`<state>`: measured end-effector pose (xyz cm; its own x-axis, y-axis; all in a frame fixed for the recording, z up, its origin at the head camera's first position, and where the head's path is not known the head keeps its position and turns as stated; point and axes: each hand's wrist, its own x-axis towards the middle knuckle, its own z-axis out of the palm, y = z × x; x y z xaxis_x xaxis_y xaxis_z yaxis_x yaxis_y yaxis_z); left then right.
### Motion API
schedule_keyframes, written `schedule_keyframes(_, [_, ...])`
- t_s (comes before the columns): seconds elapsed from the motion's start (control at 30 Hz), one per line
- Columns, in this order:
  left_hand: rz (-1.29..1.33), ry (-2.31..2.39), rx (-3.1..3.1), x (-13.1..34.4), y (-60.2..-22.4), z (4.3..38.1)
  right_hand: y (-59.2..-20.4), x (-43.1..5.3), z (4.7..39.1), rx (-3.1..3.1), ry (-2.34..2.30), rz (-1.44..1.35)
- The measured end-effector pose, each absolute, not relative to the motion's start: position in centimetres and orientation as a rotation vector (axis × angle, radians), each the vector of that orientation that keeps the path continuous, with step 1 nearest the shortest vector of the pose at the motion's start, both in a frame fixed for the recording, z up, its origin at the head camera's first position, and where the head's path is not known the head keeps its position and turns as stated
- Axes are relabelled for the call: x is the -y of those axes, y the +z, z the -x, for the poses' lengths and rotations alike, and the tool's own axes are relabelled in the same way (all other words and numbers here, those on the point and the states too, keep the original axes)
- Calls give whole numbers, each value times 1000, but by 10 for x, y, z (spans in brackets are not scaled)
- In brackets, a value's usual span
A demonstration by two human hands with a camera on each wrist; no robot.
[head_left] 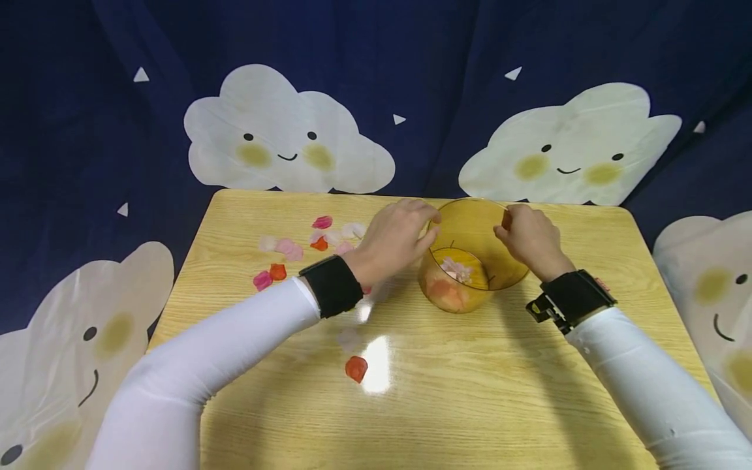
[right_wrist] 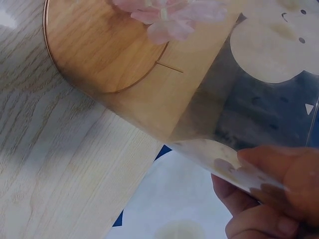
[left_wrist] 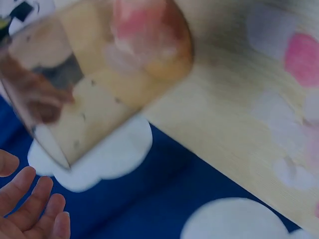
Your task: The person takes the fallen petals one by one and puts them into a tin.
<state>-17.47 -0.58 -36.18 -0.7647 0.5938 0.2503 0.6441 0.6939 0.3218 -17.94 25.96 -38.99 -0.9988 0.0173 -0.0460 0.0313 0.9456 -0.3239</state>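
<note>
A clear, amber-tinted cylindrical container stands at the back of the table, right of centre, with pale pink petals at its bottom. My right hand pinches the container's wall at the right rim; the right wrist view has the thumb on one face and curled fingers on the other. On the opposite side, my left hand is beside the left rim. Its fingers are loosely bent and apart from the wall in the left wrist view, holding nothing.
Loose petals in pink, white and red, such as a magenta petal, lie left of the container. One red petal sits nearer the front. The wooden table ends against a dark blue curtain with clouds.
</note>
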Motion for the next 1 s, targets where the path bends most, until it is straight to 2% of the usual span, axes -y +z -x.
schedule_keyframes(0.37, [424, -710, 2981, 132, -396, 214, -388, -259, 180, -3061, -502, -29])
schedule_keyframes(0.53, [228, -681, 3160, 177, -424, 213, -390, -260, 180, -3046, -493, -30])
schedule_keyframes(0.77, [232, -515, 3302, 214, -457, 194, -389, -260, 180, -3062, -510, -26])
schedule_keyframes(1.0, [273, -395, 3306, 222, -473, 180, -390, -261, 179, -3058, -501, -39])
